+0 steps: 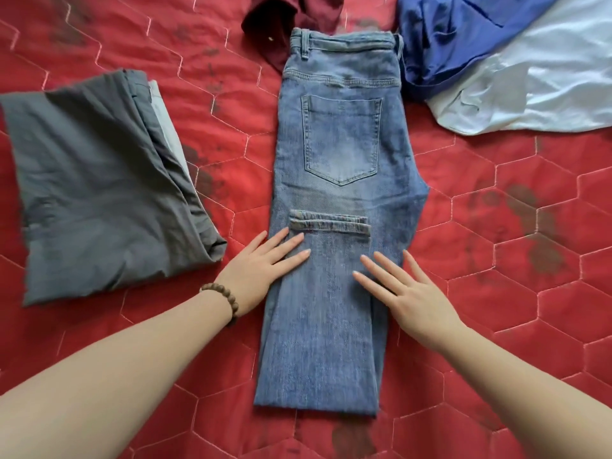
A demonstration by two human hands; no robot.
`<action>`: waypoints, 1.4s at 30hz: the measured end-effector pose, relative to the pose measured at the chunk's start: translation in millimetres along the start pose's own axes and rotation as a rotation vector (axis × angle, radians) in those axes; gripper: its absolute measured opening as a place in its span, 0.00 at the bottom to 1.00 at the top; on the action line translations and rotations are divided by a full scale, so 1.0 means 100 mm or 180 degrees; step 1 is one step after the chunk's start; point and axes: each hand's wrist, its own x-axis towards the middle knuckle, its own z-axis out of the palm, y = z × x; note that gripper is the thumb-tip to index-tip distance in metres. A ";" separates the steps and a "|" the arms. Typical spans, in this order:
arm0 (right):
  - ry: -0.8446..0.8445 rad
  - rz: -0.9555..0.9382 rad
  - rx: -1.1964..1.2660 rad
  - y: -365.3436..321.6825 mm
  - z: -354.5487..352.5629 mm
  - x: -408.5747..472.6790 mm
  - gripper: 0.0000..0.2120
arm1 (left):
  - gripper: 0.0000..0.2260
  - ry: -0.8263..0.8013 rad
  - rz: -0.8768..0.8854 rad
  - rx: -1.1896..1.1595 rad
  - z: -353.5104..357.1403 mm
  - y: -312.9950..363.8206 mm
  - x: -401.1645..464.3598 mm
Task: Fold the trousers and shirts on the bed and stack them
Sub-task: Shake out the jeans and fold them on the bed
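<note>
A: One folded grey pile (99, 193) sits at the left of the bed (496, 293). Centre?

B: Jeans (331, 226), legs folded up once, between both hands. Left hand (261, 270) and right hand (407, 293) press flat, fingers straight and spread, gripping nothing.

A: Remaining?

B: Likely another fold, then stacking. Maroon garment (281, 21) and blue-and-white garment (496, 61) lie unfolded at the top and right.

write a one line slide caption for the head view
Both hands, left and right, press flat on half-folded blue jeans beside folded grey trousers.
</note>
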 end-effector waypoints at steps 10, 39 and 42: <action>-0.0860 0.0051 0.1332 -0.13 -0.43 0.12 0.35 | 0.36 -0.0351 -0.0403 -0.0611 -0.24 0.22 -0.08; 0.0100 0.2934 0.4223 0.31 -0.41 0.68 0.09 | 0.10 0.0670 -0.2731 -0.3502 -0.30 0.05 0.34; 0.0572 0.2787 0.4603 0.42 -0.51 0.88 0.04 | 0.07 0.1156 -0.2695 -0.4238 -0.48 -0.07 0.52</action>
